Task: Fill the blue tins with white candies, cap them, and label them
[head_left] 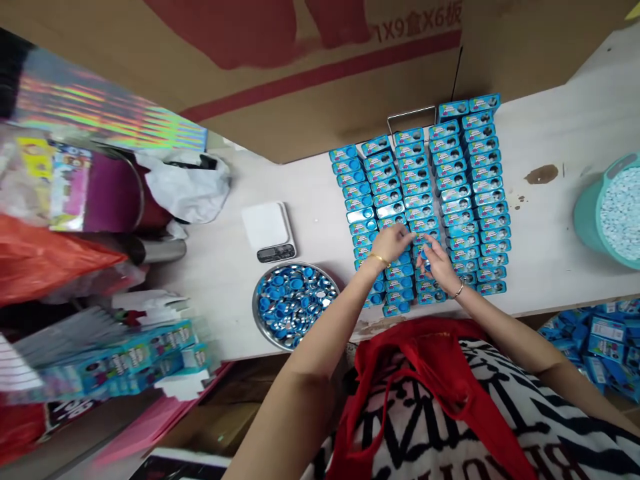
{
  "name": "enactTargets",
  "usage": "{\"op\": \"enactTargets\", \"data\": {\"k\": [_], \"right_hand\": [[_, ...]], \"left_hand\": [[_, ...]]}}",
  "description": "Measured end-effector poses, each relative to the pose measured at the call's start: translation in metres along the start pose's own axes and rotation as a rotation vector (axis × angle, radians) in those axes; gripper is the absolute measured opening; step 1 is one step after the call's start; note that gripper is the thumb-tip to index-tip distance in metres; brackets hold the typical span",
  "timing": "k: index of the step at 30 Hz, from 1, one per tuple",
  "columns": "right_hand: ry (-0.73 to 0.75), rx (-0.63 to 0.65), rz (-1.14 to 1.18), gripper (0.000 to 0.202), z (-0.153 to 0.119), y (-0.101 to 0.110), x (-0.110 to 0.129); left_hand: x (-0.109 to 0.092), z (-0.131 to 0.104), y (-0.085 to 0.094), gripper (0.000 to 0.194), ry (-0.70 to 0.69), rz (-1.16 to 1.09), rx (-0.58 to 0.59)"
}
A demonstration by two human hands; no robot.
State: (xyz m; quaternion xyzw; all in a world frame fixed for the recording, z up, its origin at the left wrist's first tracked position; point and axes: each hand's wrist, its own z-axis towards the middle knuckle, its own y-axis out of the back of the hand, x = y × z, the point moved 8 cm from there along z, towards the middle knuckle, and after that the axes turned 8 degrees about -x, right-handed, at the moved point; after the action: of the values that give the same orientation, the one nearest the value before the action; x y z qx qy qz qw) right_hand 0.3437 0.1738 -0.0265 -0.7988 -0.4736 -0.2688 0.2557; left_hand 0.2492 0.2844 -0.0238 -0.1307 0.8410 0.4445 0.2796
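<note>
Small blue printed tins (456, 167) stand in several long columns on the table. My left hand (393, 243), with a yellow bangle on its wrist, is over the middle columns. Its fingers are pinched together just above a tin, and whatever is between them is too small to make out. Close beside it, my right hand (441, 265) is closed around a few small round blue caps (426, 253). Left of the columns, a round metal bowl (257, 313) holds many loose blue and silver caps (296, 297).
A white digital scale (266, 225) sits behind the bowl. A large cardboard box (300, 100) walls off the back. At right stands a teal bucket (586, 217) of pale pellets, and blue packets (605, 337) lie below the table edge. Bags and packaging crowd the left.
</note>
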Motion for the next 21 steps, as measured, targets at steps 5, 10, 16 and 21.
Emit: {"op": "enactTargets", "data": {"k": [5, 10, 16, 21], "right_hand": [[-0.029, -0.039, 0.019, 0.068, 0.009, -0.007, 0.0], [-0.109, 0.01, 0.106, 0.062, 0.014, -0.015, 0.003], [-0.225, 0.139, 0.31, 0.027, 0.015, -0.011, 0.005], [-0.243, 0.143, 0.323, 0.02, 0.014, -0.005, 0.004]], "left_hand": [[-0.017, -0.038, -0.024, 0.019, -0.032, -0.577, 0.192], [-0.005, -0.029, -0.015, 0.008, -0.008, -0.539, 0.094], [0.022, 0.023, 0.03, 0.004, 0.118, -0.007, -0.226], [0.032, 0.06, 0.027, 0.017, 0.202, 0.295, -0.077]]}}
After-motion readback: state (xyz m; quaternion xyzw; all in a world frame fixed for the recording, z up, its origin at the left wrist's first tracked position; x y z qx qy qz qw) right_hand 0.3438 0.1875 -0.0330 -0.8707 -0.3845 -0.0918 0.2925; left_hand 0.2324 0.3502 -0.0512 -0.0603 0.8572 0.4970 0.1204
